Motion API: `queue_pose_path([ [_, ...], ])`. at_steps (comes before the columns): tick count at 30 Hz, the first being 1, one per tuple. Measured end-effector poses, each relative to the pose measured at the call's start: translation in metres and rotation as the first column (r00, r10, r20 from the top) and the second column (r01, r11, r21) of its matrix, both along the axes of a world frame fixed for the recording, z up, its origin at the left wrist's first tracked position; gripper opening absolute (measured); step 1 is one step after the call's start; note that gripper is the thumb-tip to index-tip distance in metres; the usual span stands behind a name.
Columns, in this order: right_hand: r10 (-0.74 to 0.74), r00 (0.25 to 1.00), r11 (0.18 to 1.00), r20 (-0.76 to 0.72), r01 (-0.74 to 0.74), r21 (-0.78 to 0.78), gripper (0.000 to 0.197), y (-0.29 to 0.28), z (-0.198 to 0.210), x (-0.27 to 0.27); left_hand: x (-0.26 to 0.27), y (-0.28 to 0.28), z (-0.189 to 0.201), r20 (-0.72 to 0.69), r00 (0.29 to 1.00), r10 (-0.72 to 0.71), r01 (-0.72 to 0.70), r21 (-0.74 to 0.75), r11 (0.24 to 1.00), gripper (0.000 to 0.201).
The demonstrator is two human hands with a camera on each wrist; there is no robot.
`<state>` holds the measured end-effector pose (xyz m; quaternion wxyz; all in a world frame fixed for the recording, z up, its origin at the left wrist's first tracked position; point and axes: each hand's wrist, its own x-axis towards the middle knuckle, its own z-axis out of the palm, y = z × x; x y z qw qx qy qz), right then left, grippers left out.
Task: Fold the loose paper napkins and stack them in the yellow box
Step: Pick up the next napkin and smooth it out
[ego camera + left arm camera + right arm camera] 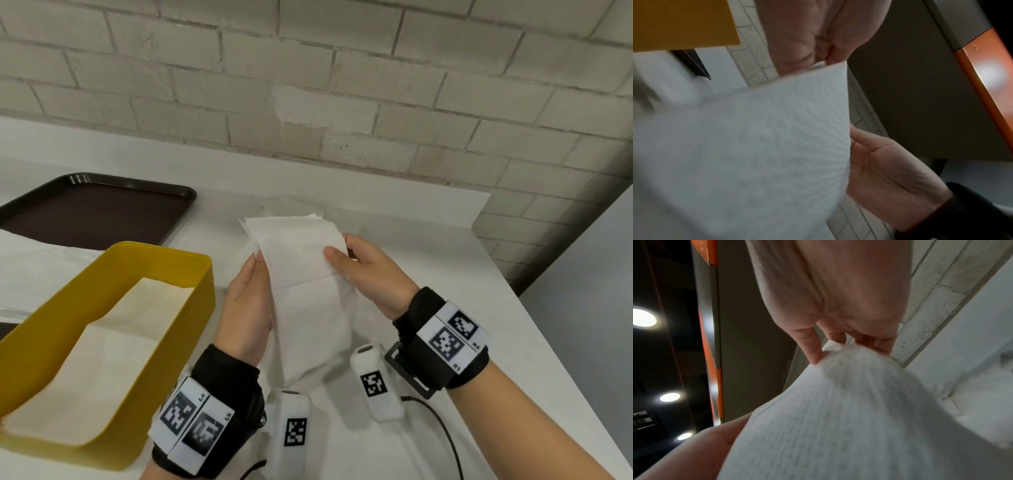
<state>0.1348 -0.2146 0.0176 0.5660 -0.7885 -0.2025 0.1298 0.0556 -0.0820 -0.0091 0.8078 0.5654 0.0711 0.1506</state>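
White embossed paper, thin and floppy, that's what both hands are dealing with here; the napkin (305, 284) is held up off the table (445, 274), already doubled over lengthwise by the look of it, with its lower end drooping toward the wrists. The left hand (248, 308) has it by the left edge, thumb in front and fingers behind as far as I can tell; the right hand (370, 274) pinches the upper right edge, thumb lying across the face of the sheet and the fingers tucked behind. So both are clamped on the same napkin, one per side, which makes sense; paper this limp needs two anchor points to keep the edges lined up for a crease.

The yellow box (202, 274) sits just left of the left hand, open side up, with what looks like folded napkins lying flat inside; close enough that dropping this one in should be a short sideways move, I'd guess. Behind the box there's a dark brown tray (164, 205), and more white paper (41, 267) spreads over the tray's near part, left of the box; probably the loose ones waiting.

Room-wise, the table ahead and to the right of the hands looks open; the brick wall (308, 85) is well back. The box's near right corner is the one edge the napkin's hanging tail might catch on.
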Motion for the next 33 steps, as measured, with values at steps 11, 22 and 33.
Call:
queue_pose_path([
  [11, 0.028, 0.995, 0.998, -0.098, -0.033, -0.051, 0.032, 0.002, -0.015, 0.003, 0.003, -0.002, -0.006, -0.018, 0.999, 0.026, -0.026, -0.008, 1.0, 0.034],
  [22, 0.18, 0.971, 0.967, -0.16, -0.204, -0.155, 0.051, 0.008, -0.011, 0.002, 0.004, -0.002, -0.012, -0.047, 0.996, 0.081, -0.077, 0.091, 0.993, 0.033],
  [33, 0.346, 0.911, 0.859, -0.223, -0.403, -0.315, 0.05, 0.009, -0.021, 0.019, 0.001, 0.004, -0.02, -0.186, 0.977, 0.107, -0.1, 0.049, 0.994, 0.024],
])
